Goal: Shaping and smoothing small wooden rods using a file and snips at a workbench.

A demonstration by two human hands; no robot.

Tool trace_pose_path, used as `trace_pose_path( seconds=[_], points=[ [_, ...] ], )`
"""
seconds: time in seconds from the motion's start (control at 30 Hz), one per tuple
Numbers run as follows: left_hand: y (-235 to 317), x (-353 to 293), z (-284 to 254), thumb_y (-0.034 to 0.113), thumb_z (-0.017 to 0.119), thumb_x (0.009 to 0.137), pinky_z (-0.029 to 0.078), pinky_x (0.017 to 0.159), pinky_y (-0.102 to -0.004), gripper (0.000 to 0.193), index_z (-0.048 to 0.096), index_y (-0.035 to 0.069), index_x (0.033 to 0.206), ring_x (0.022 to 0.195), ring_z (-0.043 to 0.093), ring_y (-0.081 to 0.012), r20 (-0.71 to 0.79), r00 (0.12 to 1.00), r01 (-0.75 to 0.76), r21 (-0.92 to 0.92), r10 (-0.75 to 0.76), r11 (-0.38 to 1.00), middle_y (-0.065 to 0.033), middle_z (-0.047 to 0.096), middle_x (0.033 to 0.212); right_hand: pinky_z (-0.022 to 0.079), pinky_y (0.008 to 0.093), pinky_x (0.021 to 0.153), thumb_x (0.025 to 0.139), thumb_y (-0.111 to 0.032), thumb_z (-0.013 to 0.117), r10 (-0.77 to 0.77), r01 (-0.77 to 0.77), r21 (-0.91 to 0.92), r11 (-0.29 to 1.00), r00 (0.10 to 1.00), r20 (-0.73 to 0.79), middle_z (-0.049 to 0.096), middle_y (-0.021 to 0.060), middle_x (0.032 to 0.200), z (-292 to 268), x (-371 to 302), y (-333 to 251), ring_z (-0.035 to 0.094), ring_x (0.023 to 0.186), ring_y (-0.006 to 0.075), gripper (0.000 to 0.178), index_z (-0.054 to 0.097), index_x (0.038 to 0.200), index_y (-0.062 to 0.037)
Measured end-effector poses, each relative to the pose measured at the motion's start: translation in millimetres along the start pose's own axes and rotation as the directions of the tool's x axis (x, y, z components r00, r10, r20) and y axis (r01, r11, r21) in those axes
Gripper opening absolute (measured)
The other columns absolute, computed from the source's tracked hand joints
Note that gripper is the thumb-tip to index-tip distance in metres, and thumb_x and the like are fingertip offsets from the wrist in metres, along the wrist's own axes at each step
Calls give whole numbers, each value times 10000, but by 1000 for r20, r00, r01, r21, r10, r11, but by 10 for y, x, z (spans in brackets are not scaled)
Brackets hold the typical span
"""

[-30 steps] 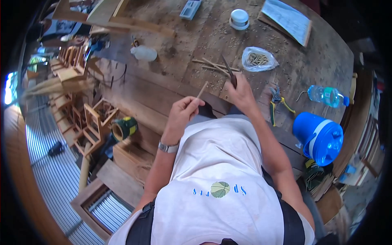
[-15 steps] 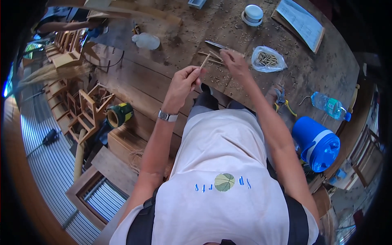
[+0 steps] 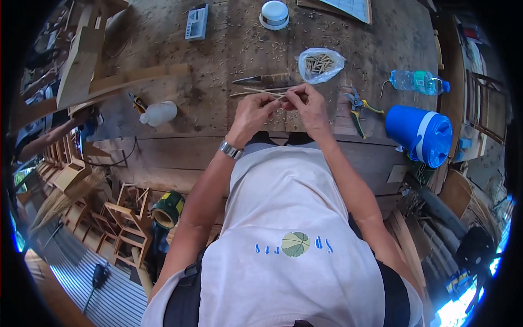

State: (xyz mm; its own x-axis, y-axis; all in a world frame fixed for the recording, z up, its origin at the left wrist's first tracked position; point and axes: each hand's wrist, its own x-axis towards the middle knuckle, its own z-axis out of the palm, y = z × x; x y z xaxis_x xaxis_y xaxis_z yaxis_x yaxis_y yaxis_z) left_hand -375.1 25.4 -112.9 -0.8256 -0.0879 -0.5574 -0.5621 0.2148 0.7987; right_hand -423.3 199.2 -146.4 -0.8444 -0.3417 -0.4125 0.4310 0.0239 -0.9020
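Worktable (image 3: 210,111) strewn with small scraps; work seems part done. Left hand (image 3: 252,116) and right hand (image 3: 312,111) over it, fingers pinched together, apparently on thin stick (image 3: 281,97). Bag (image 3: 338,62) beyond holds many short pegs (image 3: 318,64); knife (image 3: 267,79) lies idle; loose longer sticks (image 3: 239,94) look uncut. Held stick mostly hidden by fingers.

I was in a wood workshop. Tiny wood bits (image 3: 239,50) lay all over the big wooden table (image 3: 210,111), with clippers (image 3: 355,103) and a knife (image 3: 251,80) there too, and wooden frames (image 3: 128,215) crowded together on my left.
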Motion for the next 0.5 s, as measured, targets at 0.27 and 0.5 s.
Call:
trace_pose_path(
  seconds=[0.27,0.5],
  points=[
    [108,314,456,274,659,979,478,624,-300,244,752,55,1034,635,633,-107,-14,993,-114,125,117,986,-46,692,700,576,251,688,996,-109,665,-114,110,-54,992,989,-96,704,64,850,-487,176,27,700,754,112,136,631,1032,18],
    [134,533,894,280,643,989,467,620,-278,279,755,27,1029,670,617,-87,-143,987,-44,178,70,983,-18,703,748,593,271,728,1032,-176,622,-59,57,49,997,998,32,701,78,914,-1034,275,35,703,782,116,210,610,1145,1]
  ],
)
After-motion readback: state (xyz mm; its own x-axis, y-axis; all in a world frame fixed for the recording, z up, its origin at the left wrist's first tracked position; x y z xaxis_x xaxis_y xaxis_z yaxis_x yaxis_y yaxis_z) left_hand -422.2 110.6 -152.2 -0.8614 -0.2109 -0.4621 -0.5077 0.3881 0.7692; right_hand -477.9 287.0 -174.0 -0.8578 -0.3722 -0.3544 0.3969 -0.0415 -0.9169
